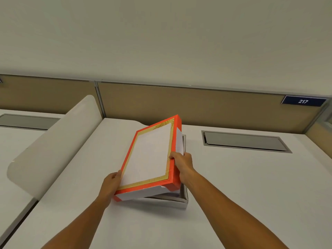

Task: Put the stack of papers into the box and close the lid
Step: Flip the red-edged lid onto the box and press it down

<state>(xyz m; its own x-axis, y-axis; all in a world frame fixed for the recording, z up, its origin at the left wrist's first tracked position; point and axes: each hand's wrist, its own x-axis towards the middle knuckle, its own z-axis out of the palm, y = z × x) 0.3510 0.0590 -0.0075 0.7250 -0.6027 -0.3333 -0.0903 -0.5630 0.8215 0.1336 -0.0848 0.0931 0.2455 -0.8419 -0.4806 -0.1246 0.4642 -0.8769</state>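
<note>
An orange lid (152, 155) with a white centre and gold border is held tilted over a grey box (179, 201) on the white desk. The lid's left side is low and its right side is raised. My left hand (111, 184) grips the lid's near left corner. My right hand (181, 163) grips its right edge. The box shows only at its near right corner and its far right rim; the lid hides the rest. Something white shows inside the box, but I cannot tell whether it is the papers.
A white curved divider (52, 150) stands at the desk's left. A grey recessed cable flap (244, 141) lies at the right rear. A tan partition (197, 106) with a blue "217" sign (303, 101) runs along the back.
</note>
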